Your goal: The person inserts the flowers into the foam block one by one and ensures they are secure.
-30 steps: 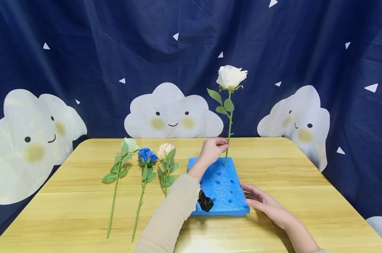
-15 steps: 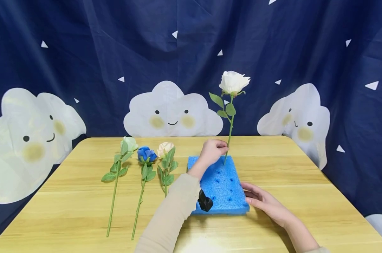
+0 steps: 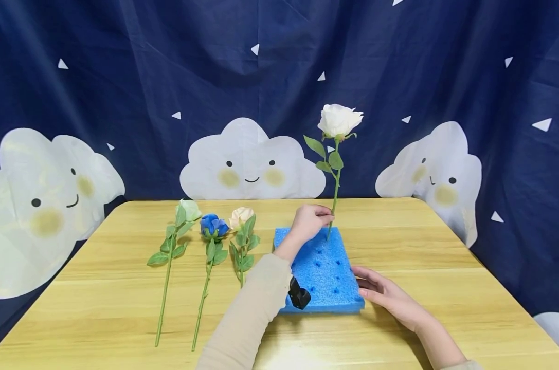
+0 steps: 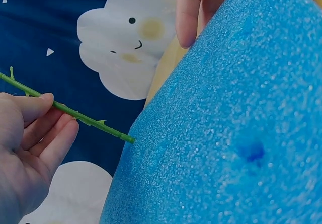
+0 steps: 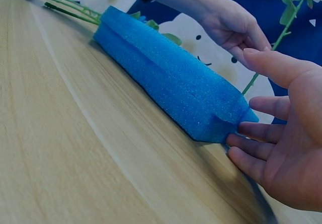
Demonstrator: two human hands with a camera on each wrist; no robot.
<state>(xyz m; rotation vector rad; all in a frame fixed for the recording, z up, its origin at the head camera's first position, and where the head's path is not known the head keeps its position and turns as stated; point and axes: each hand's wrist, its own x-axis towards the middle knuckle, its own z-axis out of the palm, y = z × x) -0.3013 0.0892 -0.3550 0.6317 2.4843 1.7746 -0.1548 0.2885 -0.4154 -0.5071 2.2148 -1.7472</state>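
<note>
My left hand (image 3: 310,222) pinches the green stem of an upright white rose (image 3: 339,121) between thumb and fingers. The stem's lower end is right at the far part of a blue foam block (image 3: 325,277), which has several small holes in its top. In the left wrist view the cut tip of the stem (image 4: 95,124) shows at the foam's edge. My right hand (image 3: 395,302) lies along the block's right side, fingers loosely bent. The right wrist view has its fingertips (image 5: 241,146) at the end of the foam.
Left of the block, a pale green rose (image 3: 190,209), a blue rose (image 3: 214,226) and a cream rose (image 3: 240,218) lie on the wooden table (image 3: 98,308). My left forearm hides the cream rose's lower stem. A dark blue curtain (image 3: 279,61) with clouds hangs behind.
The white rose has come down slightly in my left hand, its bloom swaying a little right and then back left. The right hand and the foam block stay put.
</note>
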